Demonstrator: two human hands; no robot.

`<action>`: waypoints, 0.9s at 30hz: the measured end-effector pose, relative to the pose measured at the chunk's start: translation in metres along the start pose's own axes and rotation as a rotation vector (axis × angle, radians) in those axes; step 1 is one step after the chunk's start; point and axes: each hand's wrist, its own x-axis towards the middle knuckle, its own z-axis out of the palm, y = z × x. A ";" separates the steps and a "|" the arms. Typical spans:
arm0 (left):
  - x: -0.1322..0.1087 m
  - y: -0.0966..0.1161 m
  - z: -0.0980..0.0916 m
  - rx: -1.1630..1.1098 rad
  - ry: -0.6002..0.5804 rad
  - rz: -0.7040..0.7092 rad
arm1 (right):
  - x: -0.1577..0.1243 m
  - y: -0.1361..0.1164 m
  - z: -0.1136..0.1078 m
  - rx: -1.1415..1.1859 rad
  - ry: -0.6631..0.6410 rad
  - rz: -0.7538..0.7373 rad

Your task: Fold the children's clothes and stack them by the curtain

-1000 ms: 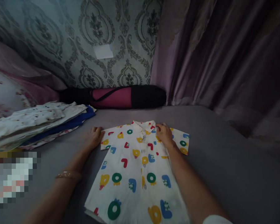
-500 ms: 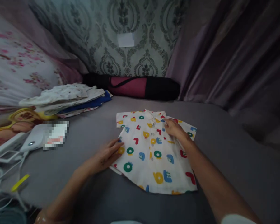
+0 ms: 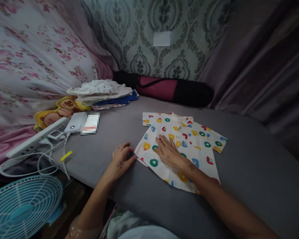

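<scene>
A small white short-sleeved shirt (image 3: 209, 169) printed with colourful letters lies front up and spread on the grey bed sheet (image 3: 249, 159), its collar away from me. My left hand (image 3: 121, 159) is at the shirt's left lower corner, with thumb and forefinger pinched on the edge of the cloth. Flat on the left half of the shirt front rests my right hand (image 3: 169, 153), fingers stretched out and slightly spread. Its forearm covers part of the lower front and hem.
A pile of folded clothes (image 3: 102, 93) and a long black and maroon bag (image 3: 159, 89) lie at the back. To the left are a yellow cushion (image 3: 52, 118), a power strip (image 3: 37, 137) with white cables, a white device (image 3: 76, 122) and a blue fan (image 3: 27, 205).
My right hand has left the collar area and now lies flat on the shirt's left front. My left hand has shifted to the shirt's edge. The view has turned left.
</scene>
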 end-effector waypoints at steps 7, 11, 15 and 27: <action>0.008 0.017 0.008 0.039 0.100 -0.111 | -0.021 -0.026 0.004 0.010 -0.038 -0.080; 0.007 0.013 0.011 0.073 0.133 -0.093 | -0.028 -0.038 0.004 0.010 -0.046 -0.107; 0.004 0.002 0.007 0.094 0.108 0.017 | -0.037 -0.043 -0.001 0.044 -0.106 -0.146; 0.016 -0.022 -0.032 0.257 -0.245 0.356 | -0.102 -0.046 -0.031 0.318 -0.214 -0.435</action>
